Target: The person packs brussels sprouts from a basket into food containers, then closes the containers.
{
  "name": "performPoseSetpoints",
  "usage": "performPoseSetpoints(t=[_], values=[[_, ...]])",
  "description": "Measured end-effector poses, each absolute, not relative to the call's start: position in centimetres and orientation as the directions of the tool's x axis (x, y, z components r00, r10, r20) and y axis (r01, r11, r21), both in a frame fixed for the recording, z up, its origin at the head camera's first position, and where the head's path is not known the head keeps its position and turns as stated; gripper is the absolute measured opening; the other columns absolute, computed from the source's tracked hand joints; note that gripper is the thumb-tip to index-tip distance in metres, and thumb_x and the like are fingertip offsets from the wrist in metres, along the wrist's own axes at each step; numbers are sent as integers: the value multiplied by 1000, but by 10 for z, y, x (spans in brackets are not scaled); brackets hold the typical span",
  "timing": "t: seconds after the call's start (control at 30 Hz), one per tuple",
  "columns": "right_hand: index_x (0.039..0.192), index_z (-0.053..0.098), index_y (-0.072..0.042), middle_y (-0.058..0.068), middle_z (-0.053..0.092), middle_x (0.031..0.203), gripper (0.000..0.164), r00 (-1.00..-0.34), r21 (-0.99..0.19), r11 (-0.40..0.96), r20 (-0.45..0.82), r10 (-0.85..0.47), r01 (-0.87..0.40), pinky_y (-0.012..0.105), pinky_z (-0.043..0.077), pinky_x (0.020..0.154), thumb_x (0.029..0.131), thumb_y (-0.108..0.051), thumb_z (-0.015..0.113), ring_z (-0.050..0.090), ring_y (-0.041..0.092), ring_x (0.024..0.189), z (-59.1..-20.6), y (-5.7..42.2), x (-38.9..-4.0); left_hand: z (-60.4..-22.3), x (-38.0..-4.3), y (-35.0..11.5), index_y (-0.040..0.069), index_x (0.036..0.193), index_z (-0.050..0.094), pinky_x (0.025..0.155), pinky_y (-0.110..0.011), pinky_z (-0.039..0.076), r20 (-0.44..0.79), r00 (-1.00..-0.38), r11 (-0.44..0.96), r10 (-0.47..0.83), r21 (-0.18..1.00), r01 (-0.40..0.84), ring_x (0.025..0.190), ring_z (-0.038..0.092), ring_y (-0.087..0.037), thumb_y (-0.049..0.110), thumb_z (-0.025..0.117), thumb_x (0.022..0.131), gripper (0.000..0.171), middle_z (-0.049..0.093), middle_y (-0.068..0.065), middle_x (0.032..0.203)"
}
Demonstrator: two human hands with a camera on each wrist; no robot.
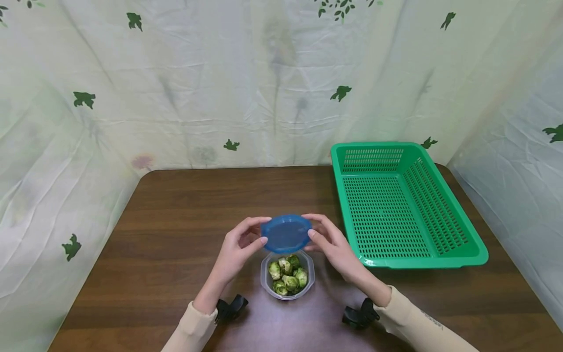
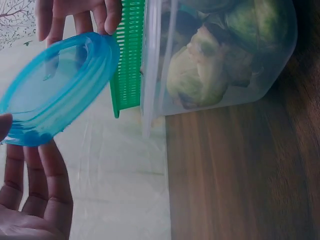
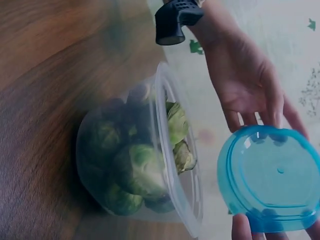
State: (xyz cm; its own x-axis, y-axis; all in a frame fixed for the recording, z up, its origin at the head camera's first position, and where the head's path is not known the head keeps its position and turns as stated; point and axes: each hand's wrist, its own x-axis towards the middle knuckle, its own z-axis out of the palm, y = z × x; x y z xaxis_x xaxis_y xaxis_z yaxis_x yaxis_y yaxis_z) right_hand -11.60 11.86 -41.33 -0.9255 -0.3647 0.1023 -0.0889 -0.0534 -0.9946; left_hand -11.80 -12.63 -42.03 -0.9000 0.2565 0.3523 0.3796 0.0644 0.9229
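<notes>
Both hands hold a round blue plastic lid (image 1: 287,234) by its opposite edges, tilted above a clear plastic container (image 1: 264,278). My left hand (image 1: 237,249) pinches the lid's left edge between thumb and fingers. On the right edge, my right hand (image 1: 333,247) grips it the same way. Several Brussels sprouts (image 1: 290,282) fill the uncovered container, which stands on the table between the forearms. The right wrist view shows the lid (image 3: 272,175) apart from the container's rim (image 3: 175,160).
A green perforated plastic basket (image 1: 387,215) stands at the right of the brown wooden table (image 1: 184,205), close beyond the right hand. A pale leaf-patterned cloth (image 1: 246,88) hangs behind the table and at both sides. Each wrist wears a black camera mount (image 1: 230,309).
</notes>
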Motion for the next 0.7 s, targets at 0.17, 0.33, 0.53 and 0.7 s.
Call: performPoseSetpoints(t=[0.17, 0.33, 0.53, 0.7], values=[[124, 52, 9, 23, 59, 116, 38, -922, -996, -67, 85, -378, -65, 50, 46, 94, 104, -22, 42, 62, 29, 104, -412, 119, -115, -420, -116, -126, 5, 118, 66, 83, -31, 50, 444, -836, 25, 323, 879, 476, 95, 56, -22, -10, 63, 87, 35, 61, -8, 107], [118, 59, 9, 20, 58, 121, 42, -915, -994, -61, 108, -389, -91, 44, 43, 99, 104, -26, 41, 56, 25, 114, -411, 121, -114, -422, -116, -126, 9, 113, 68, 89, -31, 45, 554, -736, -41, 389, 809, 587, 98, 55, -23, -21, 60, 81, 44, 60, -8, 103], [117, 62, 5, 17, 54, 131, 34, -905, -995, -34, 97, -415, -92, 45, 40, 101, 101, -21, 47, 46, 29, 125, -411, 124, -113, -418, -113, -123, 11, 109, 69, 88, -30, 41, 647, -635, -92, 422, 728, 680, 96, 49, -21, -27, 57, 77, 52, 56, -8, 98], [116, 63, 4, 16, 55, 131, 27, -907, -997, 0, 69, -415, -76, 45, 40, 99, 95, -10, 53, 46, 30, 126, -413, 125, -113, -398, -104, -118, 8, 103, 70, 83, -31, 40, 691, -579, -88, 432, 671, 736, 92, 46, -21, -30, 56, 73, 50, 55, -8, 94]])
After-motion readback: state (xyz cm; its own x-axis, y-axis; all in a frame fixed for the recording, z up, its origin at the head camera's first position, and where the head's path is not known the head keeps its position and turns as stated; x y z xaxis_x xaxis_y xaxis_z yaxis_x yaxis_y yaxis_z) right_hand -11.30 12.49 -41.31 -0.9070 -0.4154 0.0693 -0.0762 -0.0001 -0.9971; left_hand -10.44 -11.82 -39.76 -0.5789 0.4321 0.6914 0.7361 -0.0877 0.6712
